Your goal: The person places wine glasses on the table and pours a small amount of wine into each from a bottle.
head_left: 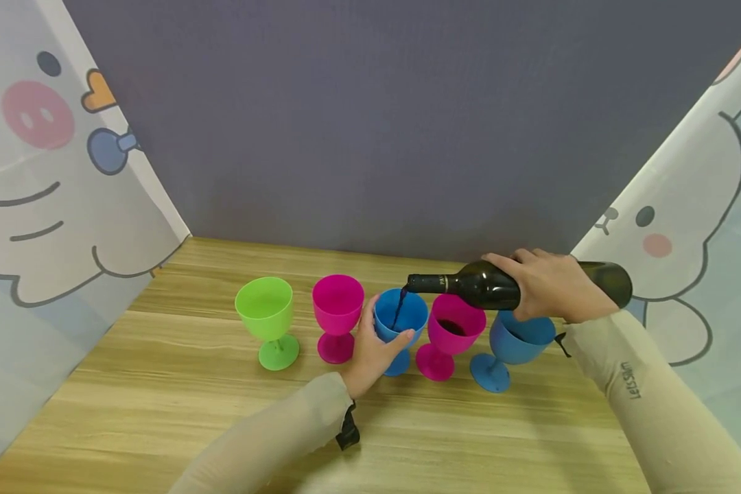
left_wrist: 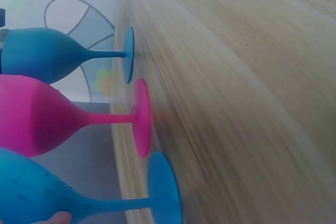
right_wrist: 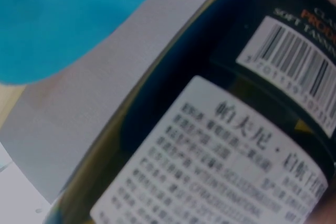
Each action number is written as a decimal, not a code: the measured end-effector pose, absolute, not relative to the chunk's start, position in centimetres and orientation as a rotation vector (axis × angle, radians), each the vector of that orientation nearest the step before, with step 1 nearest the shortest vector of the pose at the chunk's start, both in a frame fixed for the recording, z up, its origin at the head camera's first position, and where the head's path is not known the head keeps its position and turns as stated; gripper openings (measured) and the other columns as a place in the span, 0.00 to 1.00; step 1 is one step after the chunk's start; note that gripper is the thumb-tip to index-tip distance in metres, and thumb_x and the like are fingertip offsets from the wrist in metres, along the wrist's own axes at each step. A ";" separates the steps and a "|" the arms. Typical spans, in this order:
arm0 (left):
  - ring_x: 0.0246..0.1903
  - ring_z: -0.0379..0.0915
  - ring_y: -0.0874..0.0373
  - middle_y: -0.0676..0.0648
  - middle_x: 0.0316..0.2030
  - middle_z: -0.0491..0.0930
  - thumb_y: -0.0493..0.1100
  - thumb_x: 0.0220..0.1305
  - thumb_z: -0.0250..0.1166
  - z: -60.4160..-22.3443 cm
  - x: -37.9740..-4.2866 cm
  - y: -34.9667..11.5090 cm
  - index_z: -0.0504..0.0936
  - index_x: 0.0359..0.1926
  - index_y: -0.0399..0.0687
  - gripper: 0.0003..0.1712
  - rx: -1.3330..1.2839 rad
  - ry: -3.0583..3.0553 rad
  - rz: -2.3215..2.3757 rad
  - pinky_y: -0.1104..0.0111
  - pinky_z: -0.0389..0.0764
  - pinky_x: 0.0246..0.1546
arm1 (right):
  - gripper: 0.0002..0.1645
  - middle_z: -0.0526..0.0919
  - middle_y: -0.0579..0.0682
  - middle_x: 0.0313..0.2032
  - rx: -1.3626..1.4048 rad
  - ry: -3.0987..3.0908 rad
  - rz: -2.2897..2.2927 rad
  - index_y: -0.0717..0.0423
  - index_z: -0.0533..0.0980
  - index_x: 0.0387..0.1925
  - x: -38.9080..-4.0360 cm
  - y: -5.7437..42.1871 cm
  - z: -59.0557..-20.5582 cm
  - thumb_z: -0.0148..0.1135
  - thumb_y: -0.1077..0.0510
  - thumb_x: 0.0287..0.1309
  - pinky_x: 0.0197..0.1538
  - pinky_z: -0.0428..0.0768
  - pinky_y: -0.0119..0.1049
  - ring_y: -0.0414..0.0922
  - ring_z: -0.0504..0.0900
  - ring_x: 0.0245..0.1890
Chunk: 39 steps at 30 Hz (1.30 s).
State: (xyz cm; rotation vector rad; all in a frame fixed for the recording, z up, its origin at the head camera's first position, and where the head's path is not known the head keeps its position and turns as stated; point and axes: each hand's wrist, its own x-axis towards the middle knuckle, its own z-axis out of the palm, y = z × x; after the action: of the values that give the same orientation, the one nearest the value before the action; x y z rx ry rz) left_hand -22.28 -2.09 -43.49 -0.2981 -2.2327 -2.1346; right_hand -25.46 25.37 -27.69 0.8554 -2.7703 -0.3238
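Note:
My right hand [head_left: 546,285] grips a dark wine bottle [head_left: 484,285] that lies nearly level, its neck pointing left. Dark liquid streams from its mouth into the middle blue goblet [head_left: 414,310]. Around that goblet's bowl curl the fingers and thumb of my left hand [head_left: 372,350]. A pink goblet [head_left: 457,317] with dark liquid inside stands under the bottle. To its right is another blue goblet [head_left: 525,339], partly covered by the right hand, also with something dark in it. The right wrist view shows the bottle's white label [right_wrist: 220,161] close up.
Left of my left hand stand a pink goblet [head_left: 338,305] and a green goblet [head_left: 264,309]. All the goblets stand in a row on a wooden table [head_left: 160,412]. A grey panel [head_left: 358,130] rises behind it, with cartoon-printed sheets [head_left: 55,206] on both sides.

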 end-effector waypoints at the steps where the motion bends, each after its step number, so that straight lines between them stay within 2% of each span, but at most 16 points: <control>1: 0.65 0.55 0.41 0.40 0.67 0.57 0.48 0.58 0.69 -43.6 -22.3 -2.1 0.48 0.73 0.46 0.50 -0.302 -2.235 -2.131 0.45 0.66 0.59 | 0.50 0.79 0.56 0.34 0.851 -2.774 -0.320 0.49 0.70 0.60 -25.5 25.4 -27.7 0.75 0.52 0.25 0.24 0.80 0.50 0.52 0.78 0.28; 7: 0.64 0.56 0.40 0.40 0.66 0.59 0.48 0.58 0.69 -43.7 -22.3 -1.9 0.49 0.72 0.48 0.49 -0.275 -2.235 -2.115 0.44 0.66 0.59 | 0.50 0.79 0.55 0.33 0.844 -2.781 -0.328 0.50 0.70 0.60 -25.4 25.4 -27.6 0.75 0.52 0.26 0.23 0.80 0.47 0.51 0.77 0.27; 10: 0.63 0.57 0.40 0.39 0.65 0.60 0.48 0.58 0.69 -43.7 -22.2 -1.6 0.49 0.72 0.45 0.50 -0.287 -2.207 -2.135 0.45 0.67 0.58 | 0.50 0.79 0.55 0.34 0.844 -2.783 -0.349 0.51 0.71 0.60 -25.3 25.3 -27.4 0.74 0.52 0.26 0.24 0.80 0.49 0.51 0.77 0.28; 18: 0.62 0.59 0.39 0.36 0.64 0.61 0.57 0.55 0.69 -43.6 -22.1 -1.5 0.50 0.72 0.40 0.54 -0.321 -2.168 -2.138 0.46 0.69 0.56 | 0.48 0.78 0.55 0.34 0.867 -2.768 -0.368 0.52 0.72 0.60 -25.0 25.0 -26.9 0.72 0.54 0.26 0.21 0.79 0.47 0.50 0.75 0.27; 28: 0.63 0.58 0.39 0.37 0.65 0.60 0.52 0.57 0.70 -43.2 -21.9 -1.9 0.49 0.72 0.40 0.52 -0.318 -2.195 -2.127 0.46 0.68 0.58 | 0.49 0.79 0.55 0.34 0.852 -2.799 -0.359 0.52 0.72 0.60 -25.2 24.6 -27.1 0.74 0.54 0.25 0.25 0.80 0.48 0.51 0.75 0.29; 36: 0.63 0.57 0.39 0.38 0.66 0.59 0.57 0.55 0.70 -43.3 -22.1 -2.0 0.50 0.72 0.43 0.53 -0.327 -2.194 -2.127 0.45 0.67 0.58 | 0.50 0.79 0.56 0.35 0.832 -2.840 -0.374 0.52 0.71 0.61 -25.4 24.3 -27.0 0.74 0.54 0.26 0.24 0.80 0.47 0.51 0.77 0.29; 39: 0.63 0.57 0.39 0.38 0.66 0.59 0.55 0.56 0.70 -43.3 -22.1 -2.0 0.51 0.72 0.44 0.52 -0.329 -2.195 -2.130 0.45 0.67 0.58 | 0.50 0.79 0.56 0.36 0.826 -2.854 -0.374 0.52 0.71 0.62 -25.4 24.3 -27.0 0.74 0.54 0.27 0.25 0.80 0.48 0.52 0.77 0.29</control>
State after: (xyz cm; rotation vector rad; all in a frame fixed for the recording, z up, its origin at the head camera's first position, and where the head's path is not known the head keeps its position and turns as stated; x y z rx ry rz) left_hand -22.13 -1.96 -43.31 -0.3287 -2.1949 -2.1302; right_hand -25.43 24.35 -27.03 0.8260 -2.8539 -0.3742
